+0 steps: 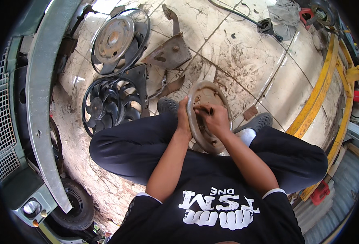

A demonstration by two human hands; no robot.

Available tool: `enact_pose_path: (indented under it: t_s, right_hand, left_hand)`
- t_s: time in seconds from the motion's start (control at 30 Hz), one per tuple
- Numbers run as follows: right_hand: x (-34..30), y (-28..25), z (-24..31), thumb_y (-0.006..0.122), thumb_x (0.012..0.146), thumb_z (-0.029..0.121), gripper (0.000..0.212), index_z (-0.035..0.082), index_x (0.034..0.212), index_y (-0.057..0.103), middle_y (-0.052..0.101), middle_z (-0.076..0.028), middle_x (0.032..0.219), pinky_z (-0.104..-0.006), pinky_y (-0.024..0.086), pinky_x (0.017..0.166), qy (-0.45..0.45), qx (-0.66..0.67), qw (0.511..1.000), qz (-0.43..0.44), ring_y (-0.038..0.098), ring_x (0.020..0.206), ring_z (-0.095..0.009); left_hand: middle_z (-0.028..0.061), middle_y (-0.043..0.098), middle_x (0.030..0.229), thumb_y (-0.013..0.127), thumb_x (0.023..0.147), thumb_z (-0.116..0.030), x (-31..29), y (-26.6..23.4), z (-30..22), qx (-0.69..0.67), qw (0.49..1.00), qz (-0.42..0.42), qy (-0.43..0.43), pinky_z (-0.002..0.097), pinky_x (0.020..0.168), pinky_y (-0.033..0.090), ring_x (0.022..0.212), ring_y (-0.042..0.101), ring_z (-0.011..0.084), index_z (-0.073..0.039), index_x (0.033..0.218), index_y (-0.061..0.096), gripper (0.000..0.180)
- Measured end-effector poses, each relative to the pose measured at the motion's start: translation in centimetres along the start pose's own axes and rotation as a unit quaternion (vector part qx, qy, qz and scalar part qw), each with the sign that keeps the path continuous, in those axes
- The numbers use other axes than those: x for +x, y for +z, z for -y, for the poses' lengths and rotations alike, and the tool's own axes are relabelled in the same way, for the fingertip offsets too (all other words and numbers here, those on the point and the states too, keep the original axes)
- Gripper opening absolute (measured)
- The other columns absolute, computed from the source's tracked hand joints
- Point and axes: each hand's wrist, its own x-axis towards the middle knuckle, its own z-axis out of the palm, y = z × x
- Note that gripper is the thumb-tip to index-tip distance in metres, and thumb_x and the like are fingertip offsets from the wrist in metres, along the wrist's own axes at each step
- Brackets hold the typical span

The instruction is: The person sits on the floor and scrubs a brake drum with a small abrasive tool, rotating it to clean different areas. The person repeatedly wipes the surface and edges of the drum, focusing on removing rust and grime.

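Note:
I sit cross-legged with a rusty round metal plate (202, 136) tilted up in my lap. It has a thick rim and short studs or bolts on its face. My left hand (182, 118) is closed round the plate's left edge. Over the middle of the plate, my right hand (215, 118) has its fingers curled together against the face. Whatever those fingers hold, if anything, is hidden or too small to name.
To the left lie black radiator fans (100, 106) and a ringed fan with a rusty disc (114, 38). A rusty pedal bracket (169, 52) is ahead. A vehicle's grey bumper (43, 93) borders the left, a yellow metal frame (316, 99) the right. A tyre (74, 203) stands lower left.

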Motion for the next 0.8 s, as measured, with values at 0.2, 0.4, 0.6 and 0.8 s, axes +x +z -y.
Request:
enact_pose_path:
  t_s: [0.2, 0.4, 0.6, 0.8]
  right_hand:
    - [0.7, -0.2, -1.0, 0.083, 0.086, 0.017, 0.019, 0.012, 0.104, 0.083, 0.079, -0.012, 0.097, -0.0375, 0.056, 0.082, -0.048, -0.017, 0.998, -0.036, 0.076, 0.088, -0.03]
    - [-1.2, 0.1, -1.0, 0.083, 0.085, 0.017, 0.02, 0.011, 0.104, 0.083, 0.079, -0.013, 0.097, -0.0348, 0.057, 0.08, 0.031, 0.012, 0.999, 0.001, 0.077, 0.087, -0.026]
    - [1.9, -0.2, -0.4, 0.082, 0.087, 0.019, 0.02, 0.011, 0.104, 0.083, 0.08, -0.012, 0.095, -0.0344, 0.057, 0.08, 0.02, 0.018, 0.999, -0.035, 0.077, 0.084, -0.024]
    - [0.3, -1.6, -0.2, 0.084, 0.084, 0.025, 0.023, 0.013, 0.104, 0.083, 0.078, -0.012, 0.091, -0.0361, 0.055, 0.076, 0.091, -0.018, 0.996, 0.004, 0.075, 0.082, -0.026]
  left_hand:
    - [0.0127, 0.07, 0.118, 0.053, 0.097, -0.059, 0.7, -0.5, 0.9, -0.025, 1.0, 0.001, 0.017, 0.042, 0.094, 0.055, 0.106, 0.069, 0.0258, -0.008, 0.127, 0.064, 0.06]
    - [0.014, 0.07, 0.119, 0.051, 0.098, -0.059, 0.2, 0.2, -0.4, -0.01, 0.999, 0.047, 0.016, 0.0427, 0.092, 0.057, 0.105, 0.07, 0.0283, -0.007, 0.132, 0.063, 0.064]
    - [0.0152, 0.07, 0.117, 0.052, 0.096, -0.059, 1.3, 0.5, 0.8, -0.05, 0.999, 0.0, 0.017, 0.0391, 0.087, 0.06, 0.095, 0.072, 0.0286, -0.006, 0.134, 0.062, 0.065]
    - [0.0143, 0.069, 0.12, 0.051, 0.096, -0.061, 0.7, 1.0, 0.2, -0.026, 0.999, 0.028, -0.016, 0.0448, 0.1, 0.055, 0.111, 0.068, 0.0291, -0.006, 0.135, 0.061, 0.068]
